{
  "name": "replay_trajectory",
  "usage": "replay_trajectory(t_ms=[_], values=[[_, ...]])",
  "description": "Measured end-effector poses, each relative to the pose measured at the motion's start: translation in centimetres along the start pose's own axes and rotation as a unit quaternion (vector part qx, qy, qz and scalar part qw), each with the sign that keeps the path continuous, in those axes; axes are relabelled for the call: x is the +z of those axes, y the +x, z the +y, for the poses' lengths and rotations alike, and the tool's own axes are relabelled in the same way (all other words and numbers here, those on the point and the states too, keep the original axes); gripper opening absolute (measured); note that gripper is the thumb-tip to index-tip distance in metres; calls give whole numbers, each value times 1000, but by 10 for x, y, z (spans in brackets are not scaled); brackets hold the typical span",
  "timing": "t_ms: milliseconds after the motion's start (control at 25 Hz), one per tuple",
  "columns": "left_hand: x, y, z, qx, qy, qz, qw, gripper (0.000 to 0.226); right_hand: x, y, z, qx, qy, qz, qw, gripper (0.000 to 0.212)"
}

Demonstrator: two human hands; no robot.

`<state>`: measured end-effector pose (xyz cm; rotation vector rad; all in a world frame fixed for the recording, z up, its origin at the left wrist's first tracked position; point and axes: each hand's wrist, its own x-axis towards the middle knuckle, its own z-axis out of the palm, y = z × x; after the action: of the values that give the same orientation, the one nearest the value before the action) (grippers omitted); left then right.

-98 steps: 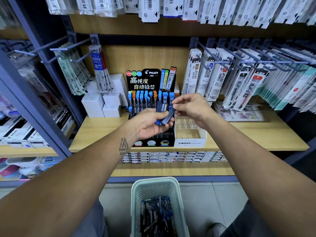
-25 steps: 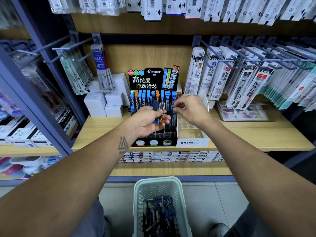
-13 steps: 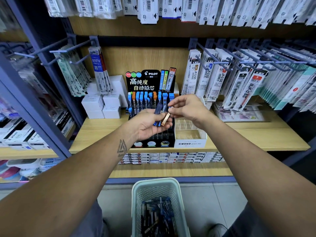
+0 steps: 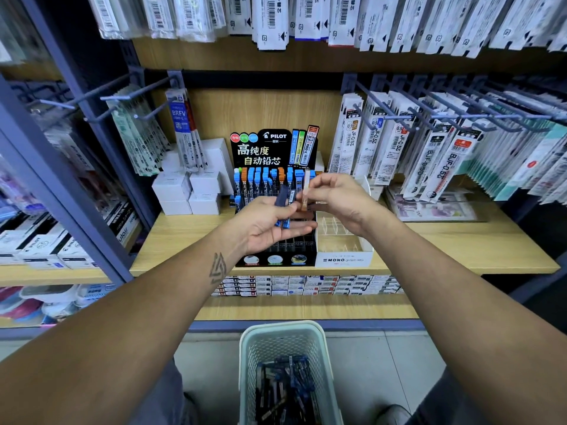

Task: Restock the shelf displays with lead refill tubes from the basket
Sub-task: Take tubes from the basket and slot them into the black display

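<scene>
Head view: right hand (image 4: 340, 204) is pinching one orange lead refill tube (image 4: 305, 194) mid-frame, left hand (image 4: 270, 223) is gripping several blue tubes (image 4: 284, 204); black Pilot display rack (image 4: 273, 191) is filling up, pale mesh basket (image 4: 285, 335) at bottom is holding loads more.

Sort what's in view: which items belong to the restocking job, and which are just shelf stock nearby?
Job:
left hand holding blue tubes
right hand pinching orange tube
Pilot display
basket

Just nearby:
white boxes
hanging refill packs
Mono tray

Black display (image 4: 260, 148); orange tube (image 4: 304, 196); pale-green basket (image 4: 285, 335); white boxes (image 4: 184, 191); wood-grain shelf (image 4: 460, 240).
</scene>
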<state>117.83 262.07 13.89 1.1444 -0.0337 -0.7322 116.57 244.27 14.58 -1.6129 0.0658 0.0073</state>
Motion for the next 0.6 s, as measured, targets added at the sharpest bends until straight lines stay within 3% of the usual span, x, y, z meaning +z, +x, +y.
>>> replay_trajectory(t_ms=[280, 360, 480, 520, 600], values=[[-30, -4, 24, 46, 11, 117, 992, 13, 19, 6, -15, -63, -200, -31, 977, 9], [-36, -5, 24, 53, 12, 117, 992, 8, 29, 11, -16, -76, -166, -21, 983, 9], [-39, -2, 22, 54, -9, 126, 991, 3, 39, 18, -19, -69, -4, 44, 997, 15], [-39, 0, 23, 51, -8, 136, 989, 5, 40, 19, -21, -75, 4, 63, 995, 16], [-40, 4, 25, 51, -2, 168, 984, 13, 37, 27, -24, -118, -92, 113, 982, 16]])
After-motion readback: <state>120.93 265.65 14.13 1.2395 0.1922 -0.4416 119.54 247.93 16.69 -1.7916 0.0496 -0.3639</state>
